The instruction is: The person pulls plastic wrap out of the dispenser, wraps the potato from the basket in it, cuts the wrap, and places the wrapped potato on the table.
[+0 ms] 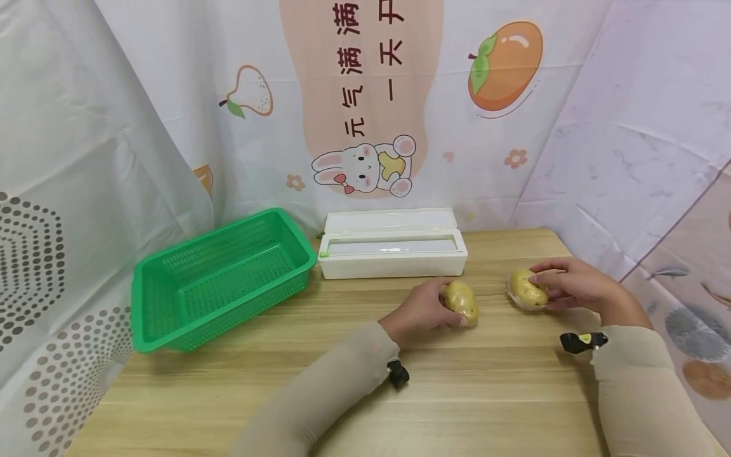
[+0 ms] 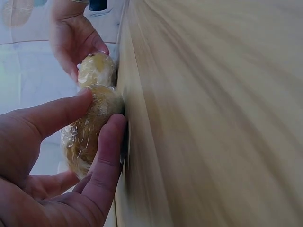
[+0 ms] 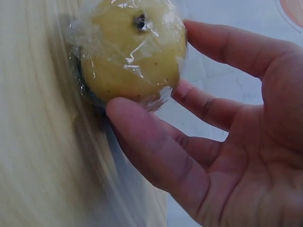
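My left hand (image 1: 425,308) holds a yellow potato (image 1: 461,303) from its left side. In the left wrist view, clear plastic film wraps this potato, and my thumb and fingers curve around it close over the wooden table. A second film-wrapped potato (image 1: 526,289) is to the right, with my right hand (image 1: 577,289) gripping it from its right side. The right wrist view shows thumb and fingertips against that potato (image 3: 135,56), crinkled film around it and a dark spot on its skin. Between the two potatoes there is a gap in the head view.
A white cling film box (image 1: 394,265) with its lid raised stands at the back middle of the wooden table (image 1: 468,406). To the left is a green perforated basket (image 1: 223,324). Printed cloth (image 1: 245,165) hangs behind the table.
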